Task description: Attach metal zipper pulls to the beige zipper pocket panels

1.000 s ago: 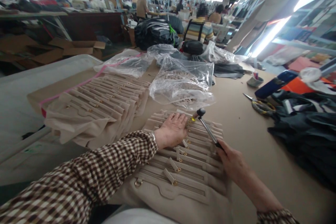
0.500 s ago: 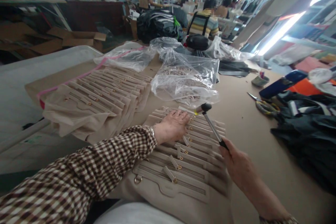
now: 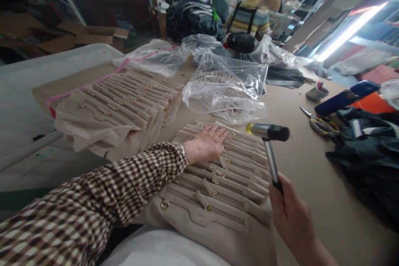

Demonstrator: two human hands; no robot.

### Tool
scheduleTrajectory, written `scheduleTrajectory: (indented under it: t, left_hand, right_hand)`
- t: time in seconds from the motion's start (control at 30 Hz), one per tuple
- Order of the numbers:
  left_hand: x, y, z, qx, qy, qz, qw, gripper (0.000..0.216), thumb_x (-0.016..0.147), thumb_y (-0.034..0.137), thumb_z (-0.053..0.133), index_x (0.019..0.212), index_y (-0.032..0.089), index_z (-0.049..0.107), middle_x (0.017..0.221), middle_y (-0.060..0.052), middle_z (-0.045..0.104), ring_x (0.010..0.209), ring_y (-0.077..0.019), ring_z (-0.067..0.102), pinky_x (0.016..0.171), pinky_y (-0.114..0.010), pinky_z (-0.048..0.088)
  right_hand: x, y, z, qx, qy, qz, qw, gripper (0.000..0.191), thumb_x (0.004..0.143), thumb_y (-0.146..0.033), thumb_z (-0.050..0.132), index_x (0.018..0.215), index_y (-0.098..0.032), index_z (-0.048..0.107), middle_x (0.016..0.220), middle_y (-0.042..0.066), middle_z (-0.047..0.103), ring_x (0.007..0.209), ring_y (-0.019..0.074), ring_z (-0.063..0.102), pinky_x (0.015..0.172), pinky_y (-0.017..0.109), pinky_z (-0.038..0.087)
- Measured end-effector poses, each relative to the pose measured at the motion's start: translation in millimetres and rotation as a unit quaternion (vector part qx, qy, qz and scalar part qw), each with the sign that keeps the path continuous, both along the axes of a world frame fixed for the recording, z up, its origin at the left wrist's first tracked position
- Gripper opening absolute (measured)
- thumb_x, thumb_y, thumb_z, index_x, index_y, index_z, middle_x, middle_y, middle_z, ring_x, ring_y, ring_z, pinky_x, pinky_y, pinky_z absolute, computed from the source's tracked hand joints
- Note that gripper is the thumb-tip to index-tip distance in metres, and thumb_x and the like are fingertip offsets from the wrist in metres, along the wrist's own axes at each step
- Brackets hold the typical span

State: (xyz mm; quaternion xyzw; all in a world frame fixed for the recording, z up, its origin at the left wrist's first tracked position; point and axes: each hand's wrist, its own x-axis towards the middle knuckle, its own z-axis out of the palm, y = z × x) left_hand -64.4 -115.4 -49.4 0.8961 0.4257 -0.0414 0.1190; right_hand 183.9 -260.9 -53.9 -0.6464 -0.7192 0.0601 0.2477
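Observation:
My left hand (image 3: 208, 143) lies flat, fingers stretched out, on the far part of a stack of overlapping beige bag panels (image 3: 215, 224). Each panel has a zipper with a gold-coloured slider and a beige pull tab (image 3: 202, 199); a gold D-ring (image 3: 165, 204) shows on the nearest one. To the right of the stack, my right hand (image 3: 291, 210) is closed round the black grip of a mallet (image 3: 270, 133). The mallet's head, yellow at one end and black at the other, is raised above the panels' right edge, apart from them.
A second stack of beige panels (image 3: 124, 104) lies at the left. Clear plastic bags (image 3: 224, 83) spread behind. On the right are scissors (image 3: 321, 124), a small cup (image 3: 317, 92), a blue case (image 3: 346, 97) and dark fabric (image 3: 364, 162). A co-worker (image 3: 249, 16) sits beyond the table.
The mallet has moved right and its head has turned sideways, away from beside my left hand. My right hand has shifted slightly right and down. My left hand stays on the panels.

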Motion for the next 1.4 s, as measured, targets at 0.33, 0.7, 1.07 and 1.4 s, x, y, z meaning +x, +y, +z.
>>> scheduleTrajectory:
  t: [0.33, 0.7, 1.07, 1.4]
  left_hand:
    - [-0.3, 1.1, -0.7, -0.012, -0.007, 0.013, 1.000, 0.063, 0.096, 0.031, 0.031, 0.156, 0.012, 0.027, 0.164, -0.009, 0.020, 0.150, -0.0298, 0.019, 0.122, -0.047, 0.017]
    - [-0.1, -1.9, -1.1, 0.002, -0.004, 0.020, 1.000, 0.063, 0.096, 0.031, 0.032, 0.156, 0.013, 0.027, 0.164, -0.008, 0.020, 0.150, -0.0293, 0.019, 0.121, -0.047, 0.018]
    - [-1.6, -5.6, 7.1, 0.013, -0.023, 0.007, 1.000, 0.061, 0.099, 0.030, 0.032, 0.156, 0.011, 0.023, 0.164, -0.015, 0.015, 0.151, -0.0310, 0.017, 0.121, -0.050, 0.017]
    - [-29.8, -95.1, 20.3, 0.042, 0.013, -0.073, 0.996, 0.056, 0.102, 0.036, 0.031, 0.152, 0.012, 0.035, 0.161, -0.012, 0.027, 0.149, -0.0300, 0.025, 0.121, -0.050, 0.018]
  right_hand:
    - [-3.9, -9.3, 9.5, -0.028, 0.025, -0.019, 0.999, 0.037, 0.095, -0.043, 0.040, 0.114, -0.017, 0.059, 0.070, 0.007, 0.072, 0.054, 0.0198, 0.067, 0.050, 0.025, 0.047]
    - [3.4, -29.7, 6.5, -0.036, -0.001, 0.016, 0.999, 0.029, 0.098, -0.039, 0.041, 0.113, -0.020, 0.059, 0.070, 0.004, 0.071, 0.052, 0.0181, 0.067, 0.050, 0.024, 0.048]
    - [2.2, -28.1, 18.4, -0.068, -0.008, 0.016, 0.998, 0.030, 0.096, -0.040, 0.040, 0.106, -0.020, 0.060, 0.065, 0.005, 0.070, 0.047, 0.0195, 0.065, 0.046, 0.025, 0.046]
    - [13.6, -80.9, -2.7, -0.160, -0.006, -0.014, 0.987, 0.038, 0.099, -0.040, 0.036, 0.122, -0.023, 0.061, 0.091, 0.008, 0.078, 0.073, 0.0235, 0.075, 0.056, 0.027, 0.056]
